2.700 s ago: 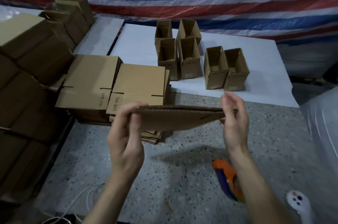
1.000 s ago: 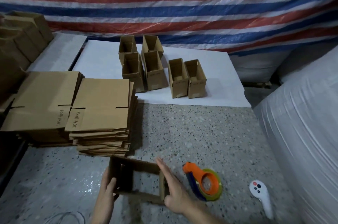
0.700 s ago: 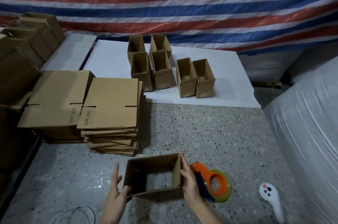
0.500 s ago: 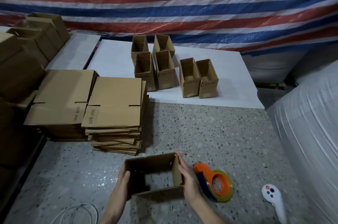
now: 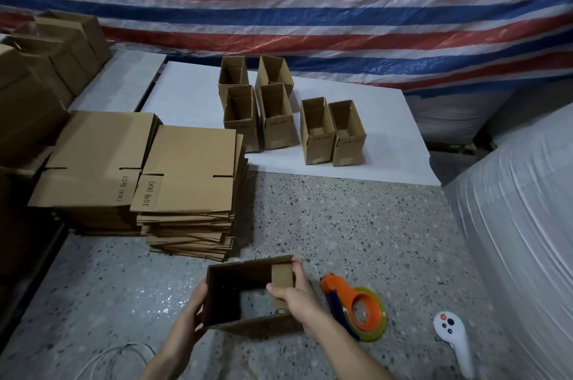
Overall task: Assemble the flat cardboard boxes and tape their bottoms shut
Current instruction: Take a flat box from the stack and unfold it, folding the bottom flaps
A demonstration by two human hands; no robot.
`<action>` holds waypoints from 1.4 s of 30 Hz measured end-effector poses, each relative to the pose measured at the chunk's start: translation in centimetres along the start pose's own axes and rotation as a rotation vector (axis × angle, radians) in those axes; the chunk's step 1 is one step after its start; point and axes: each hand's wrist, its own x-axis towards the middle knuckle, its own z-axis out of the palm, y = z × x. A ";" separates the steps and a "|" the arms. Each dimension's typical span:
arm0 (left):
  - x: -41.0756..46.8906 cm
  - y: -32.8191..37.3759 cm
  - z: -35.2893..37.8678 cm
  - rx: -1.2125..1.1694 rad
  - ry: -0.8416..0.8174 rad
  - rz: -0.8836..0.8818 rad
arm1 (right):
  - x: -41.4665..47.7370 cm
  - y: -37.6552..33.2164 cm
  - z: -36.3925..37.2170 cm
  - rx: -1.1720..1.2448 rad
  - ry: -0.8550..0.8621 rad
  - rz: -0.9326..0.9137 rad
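An opened cardboard box point(image 5: 235, 280) stands as a square tube on the speckled floor, and the floor shows through it. My left hand point(image 5: 190, 313) grips its left wall. My right hand point(image 5: 294, 292) holds the right wall, with the thumb pressing a small end flap inward. An orange tape dispenser point(image 5: 356, 306) lies just right of my right hand. Two stacks of flat boxes point(image 5: 183, 168) rise behind the box. Several assembled boxes point(image 5: 279, 113) stand open on a white board point(image 5: 192, 94).
A white controller point(image 5: 451, 336) lies on the floor at the lower right. A white plastic-wrapped bulk point(image 5: 521, 224) fills the right side. More brown cartons point(image 5: 46, 47) are piled at the far left. A white cable point(image 5: 117, 355) loops near my left forearm.
I brought the flat box down from chest height and squared it open on the floor. Since half a second ago my right thumb has folded the right end flap inward.
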 end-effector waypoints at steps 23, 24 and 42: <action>0.4 1.4 1.3 0.236 -0.168 -0.202 | 1.0 -1.6 -0.6 -0.090 -0.146 0.141; 0.6 1.5 2.2 0.321 -0.129 -0.163 | 0.9 -1.6 -0.6 -0.092 -0.151 0.144; 1.2 2.2 4.1 0.528 -0.060 -0.111 | -3.7 1.7 -2.2 -0.263 -0.096 -0.365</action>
